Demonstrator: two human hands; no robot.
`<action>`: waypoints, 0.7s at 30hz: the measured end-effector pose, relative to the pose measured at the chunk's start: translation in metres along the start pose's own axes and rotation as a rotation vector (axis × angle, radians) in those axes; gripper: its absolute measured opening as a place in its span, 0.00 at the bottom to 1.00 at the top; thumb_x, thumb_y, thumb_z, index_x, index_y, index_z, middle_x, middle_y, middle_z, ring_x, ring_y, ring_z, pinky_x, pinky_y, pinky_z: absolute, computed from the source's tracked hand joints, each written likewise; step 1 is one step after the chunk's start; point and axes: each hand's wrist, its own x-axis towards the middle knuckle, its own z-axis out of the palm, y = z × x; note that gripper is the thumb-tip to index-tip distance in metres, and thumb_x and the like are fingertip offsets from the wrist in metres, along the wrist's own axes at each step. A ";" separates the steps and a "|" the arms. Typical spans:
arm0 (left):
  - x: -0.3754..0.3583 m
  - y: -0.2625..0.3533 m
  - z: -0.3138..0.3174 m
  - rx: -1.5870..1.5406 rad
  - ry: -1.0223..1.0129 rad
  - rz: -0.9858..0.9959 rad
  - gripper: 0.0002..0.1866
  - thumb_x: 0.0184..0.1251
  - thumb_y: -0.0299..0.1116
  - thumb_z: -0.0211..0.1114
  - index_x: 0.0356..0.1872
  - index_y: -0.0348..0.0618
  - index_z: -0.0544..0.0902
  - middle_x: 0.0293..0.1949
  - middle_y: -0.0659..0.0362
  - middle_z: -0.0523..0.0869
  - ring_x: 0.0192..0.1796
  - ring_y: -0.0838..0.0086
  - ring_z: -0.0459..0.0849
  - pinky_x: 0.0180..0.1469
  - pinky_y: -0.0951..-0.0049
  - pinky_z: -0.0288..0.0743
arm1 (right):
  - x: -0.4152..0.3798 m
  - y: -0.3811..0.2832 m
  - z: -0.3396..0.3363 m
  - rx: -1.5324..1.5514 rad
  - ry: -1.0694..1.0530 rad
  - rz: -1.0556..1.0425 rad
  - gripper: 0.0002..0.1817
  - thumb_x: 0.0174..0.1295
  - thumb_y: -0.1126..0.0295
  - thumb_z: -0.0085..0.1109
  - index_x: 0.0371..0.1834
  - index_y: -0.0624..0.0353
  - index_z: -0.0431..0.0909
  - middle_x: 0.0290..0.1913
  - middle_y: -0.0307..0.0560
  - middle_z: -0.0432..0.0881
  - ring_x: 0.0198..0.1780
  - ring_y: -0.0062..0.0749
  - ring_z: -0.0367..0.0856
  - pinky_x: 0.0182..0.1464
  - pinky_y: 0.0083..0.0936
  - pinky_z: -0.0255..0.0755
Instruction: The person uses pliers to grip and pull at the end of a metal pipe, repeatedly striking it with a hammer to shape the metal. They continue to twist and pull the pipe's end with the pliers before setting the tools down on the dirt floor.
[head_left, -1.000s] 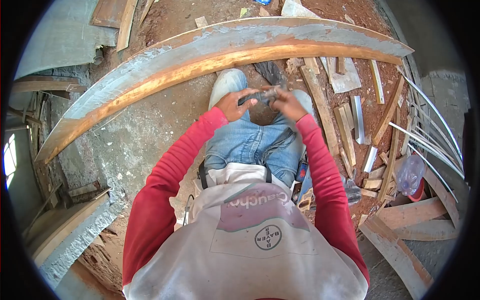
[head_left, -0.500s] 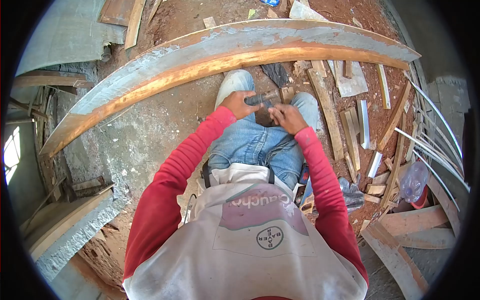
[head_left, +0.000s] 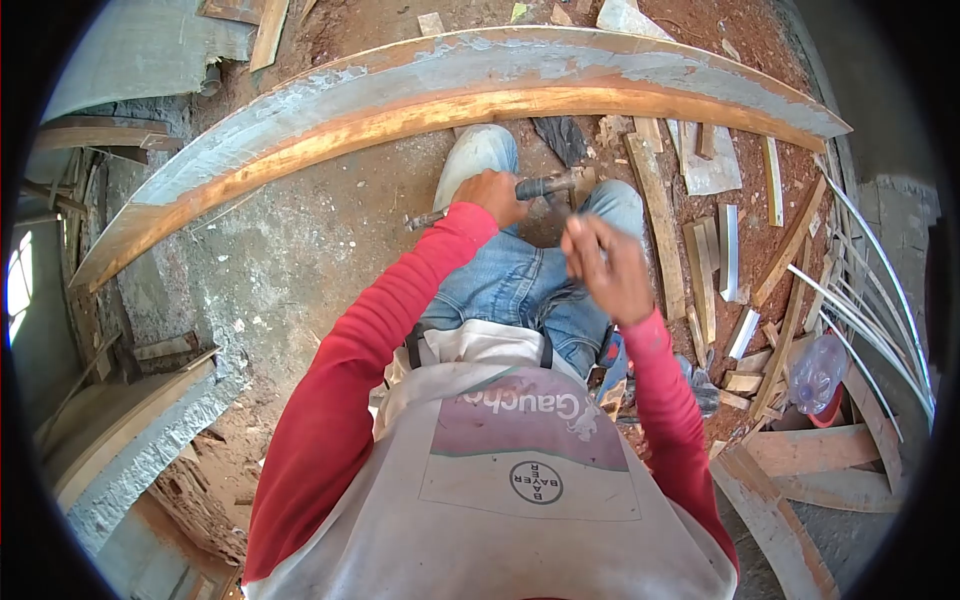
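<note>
My left hand is closed around a dark-gripped tool, above the knees. The dark grip sticks out on the right of the fist, and a thin metal length shows on its left; the hand hides how they join. My right hand is raised lower and to the right, apart from the left, with its fingers curled. A small dark blurred piece shows just beyond its fingertips, too unclear to name.
A long curved board arches beyond the knees. Wooden strips, white strips and a clear plastic bottle lie at the right. A concrete ledge with boards stands at the lower left.
My right hand has moved down and right, away from my left hand, and looks larger. My left hand has turned and shifted slightly right; the thin metal length now shows on its left.
</note>
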 end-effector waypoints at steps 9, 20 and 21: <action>-0.015 -0.011 0.019 0.069 0.167 0.227 0.19 0.59 0.47 0.69 0.46 0.46 0.86 0.28 0.43 0.87 0.33 0.46 0.88 0.38 0.50 0.82 | 0.205 0.095 0.011 0.139 -0.131 0.448 0.19 0.74 0.58 0.51 0.32 0.61 0.83 0.22 0.36 0.82 0.16 0.20 0.71 0.21 0.25 0.67; -0.021 -0.010 0.006 -0.009 0.217 0.381 0.28 0.72 0.53 0.60 0.72 0.74 0.68 0.36 0.45 0.88 0.32 0.46 0.87 0.33 0.51 0.81 | 0.227 0.204 0.004 0.408 -0.406 0.615 0.14 0.74 0.59 0.55 0.43 0.61 0.76 0.29 0.34 0.79 0.15 0.11 0.63 0.20 0.12 0.61; -0.021 -0.010 0.005 -0.004 0.156 0.360 0.28 0.73 0.52 0.59 0.72 0.76 0.67 0.41 0.45 0.88 0.34 0.46 0.87 0.35 0.52 0.82 | 0.216 0.180 -0.001 0.588 -0.417 0.628 0.17 0.73 0.56 0.58 0.43 0.62 0.77 0.28 0.34 0.79 0.14 0.12 0.62 0.20 0.14 0.62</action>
